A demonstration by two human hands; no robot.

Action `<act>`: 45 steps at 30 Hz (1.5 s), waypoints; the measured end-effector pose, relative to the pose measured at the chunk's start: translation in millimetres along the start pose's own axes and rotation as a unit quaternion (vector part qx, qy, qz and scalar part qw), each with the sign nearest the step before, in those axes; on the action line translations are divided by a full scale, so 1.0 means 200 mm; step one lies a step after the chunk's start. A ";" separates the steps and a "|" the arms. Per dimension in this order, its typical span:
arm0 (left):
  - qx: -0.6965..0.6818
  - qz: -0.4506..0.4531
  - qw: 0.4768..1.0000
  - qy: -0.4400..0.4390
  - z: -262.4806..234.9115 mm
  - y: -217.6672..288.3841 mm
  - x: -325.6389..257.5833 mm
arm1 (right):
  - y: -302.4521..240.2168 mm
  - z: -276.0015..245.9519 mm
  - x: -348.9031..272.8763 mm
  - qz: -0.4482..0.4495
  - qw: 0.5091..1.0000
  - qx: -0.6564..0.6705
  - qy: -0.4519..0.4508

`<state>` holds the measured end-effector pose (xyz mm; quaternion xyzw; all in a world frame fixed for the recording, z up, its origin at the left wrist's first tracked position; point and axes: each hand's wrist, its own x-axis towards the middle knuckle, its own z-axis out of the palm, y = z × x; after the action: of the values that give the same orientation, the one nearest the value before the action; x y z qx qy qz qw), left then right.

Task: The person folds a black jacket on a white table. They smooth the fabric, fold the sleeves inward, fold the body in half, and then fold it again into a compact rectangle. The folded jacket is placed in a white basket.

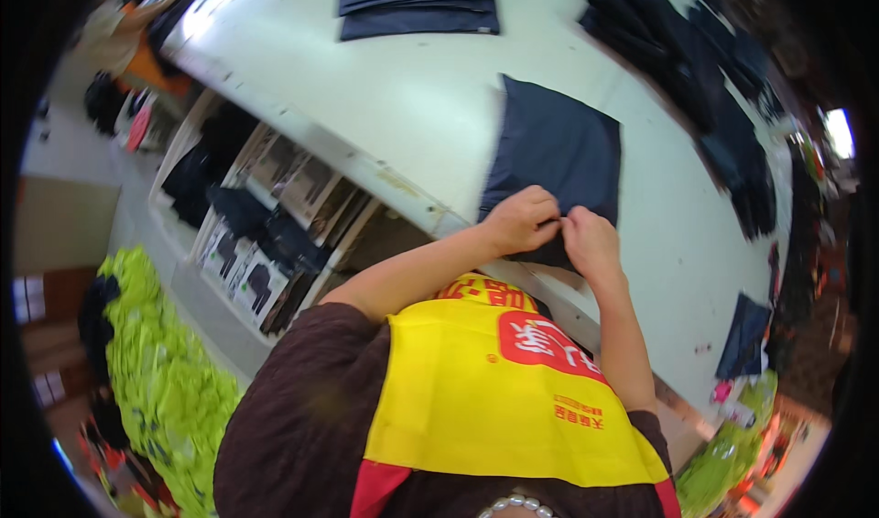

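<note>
A folded navy garment (558, 147) lies flat near the front edge of the white table (394, 92). My left hand (524, 220) is closed, its fingertips pinching the garment's near edge. Close beside it, my right hand (591, 241) pinches the same edge with thumb and fingers, and the two hands almost touch. The cloth under my fingers and the part hanging toward me are partly hidden by the hands.
Farther back sits a stack of folded navy garments (417, 5). Long dark garments (678, 69) are heaped at the right. Shelves (284, 207) under the table hold packs and dark cloth. A lime-green heap (169, 362) stands at the left.
</note>
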<state>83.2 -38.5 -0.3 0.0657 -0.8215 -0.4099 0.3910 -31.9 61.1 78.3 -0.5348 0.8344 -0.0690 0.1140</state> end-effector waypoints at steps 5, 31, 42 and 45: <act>0.191 -0.288 0.899 0.268 -0.13 -0.05 -0.15 | -0.21 0.07 0.02 0.006 1.000 0.005 -0.017; -0.105 -0.415 0.741 0.517 -0.87 0.34 -0.47 | -0.14 -0.17 -0.10 -0.107 0.715 0.688 -0.063; -0.495 -0.306 0.427 0.692 -0.70 0.35 -2.00 | -1.20 0.50 0.07 -0.035 0.739 0.487 -0.464; -0.362 -0.318 0.367 0.796 -0.70 0.39 -2.23 | -1.43 0.77 0.11 -0.028 0.696 0.449 -0.559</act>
<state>502.7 117.7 -156.3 0.4701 0.1791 -0.5196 0.6907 250.6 -77.0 -5.3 -0.3829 0.4717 -0.1267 0.7841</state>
